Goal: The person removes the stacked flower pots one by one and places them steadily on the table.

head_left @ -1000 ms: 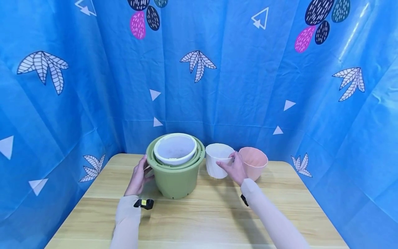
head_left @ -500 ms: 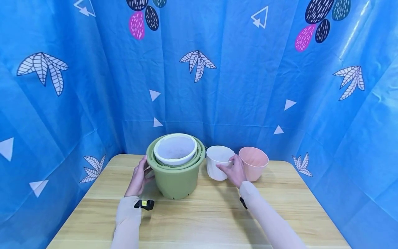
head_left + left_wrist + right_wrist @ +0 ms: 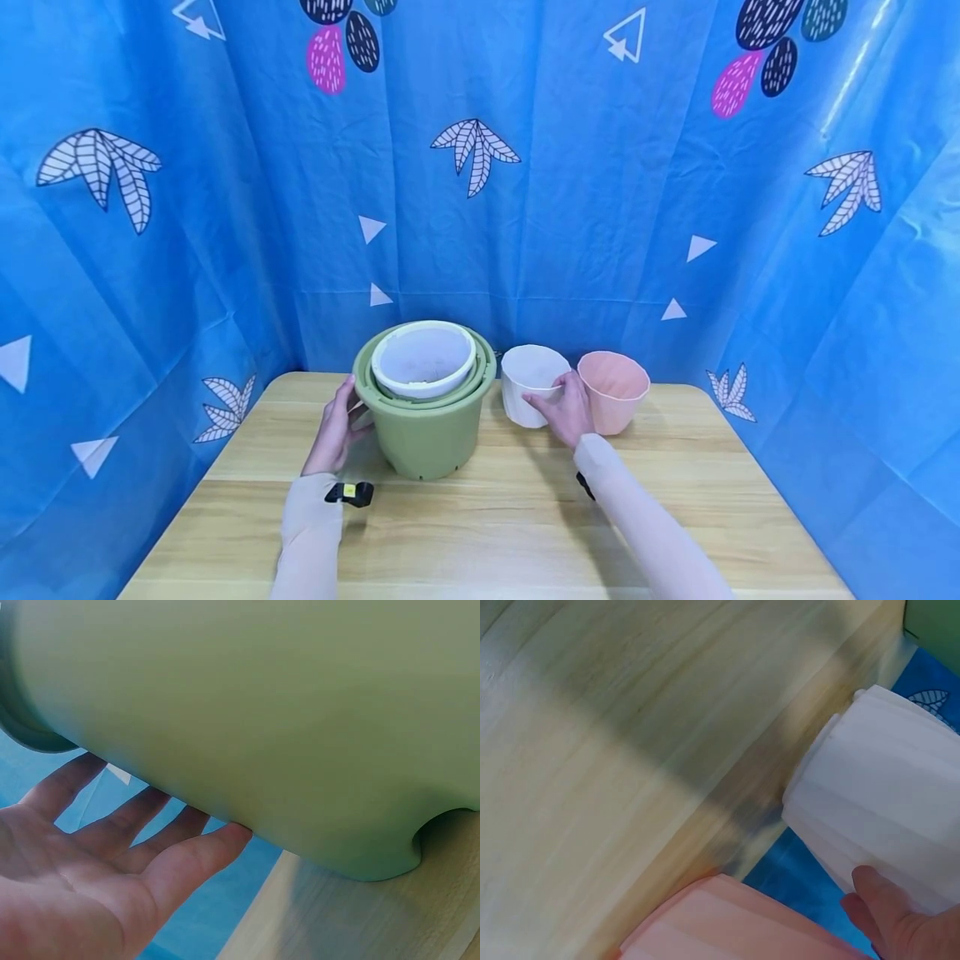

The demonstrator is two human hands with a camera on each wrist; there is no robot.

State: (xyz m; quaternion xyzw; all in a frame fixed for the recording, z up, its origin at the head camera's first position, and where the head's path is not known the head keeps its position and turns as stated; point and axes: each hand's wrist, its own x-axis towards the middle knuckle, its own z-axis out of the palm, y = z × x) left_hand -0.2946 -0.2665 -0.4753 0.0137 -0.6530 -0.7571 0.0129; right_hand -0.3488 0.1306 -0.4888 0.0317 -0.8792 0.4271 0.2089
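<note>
A large green flower pot (image 3: 427, 442) stands left of centre in the head view, with a smaller green pot and a white pot (image 3: 423, 388) nested inside. My left hand (image 3: 332, 433) touches its left side; in the left wrist view the spread fingertips (image 3: 238, 831) meet the green wall. To the right, my right hand (image 3: 572, 412) pinches a small white flower pot (image 3: 521, 406) at its right side. The thumb (image 3: 877, 892) lies on that pot's ribbed outer wall. A pink flower pot (image 3: 611, 412) sits just right of this hand, which overlaps its left edge.
The wooden table (image 3: 465, 550) reaches forward to a blue patterned curtain (image 3: 480, 250), which also hangs along both sides. The pots stand near the table's far edge.
The white pot in my right hand has shifted slightly right, dipping and then rising a little. My left hand stays against the green pot.
</note>
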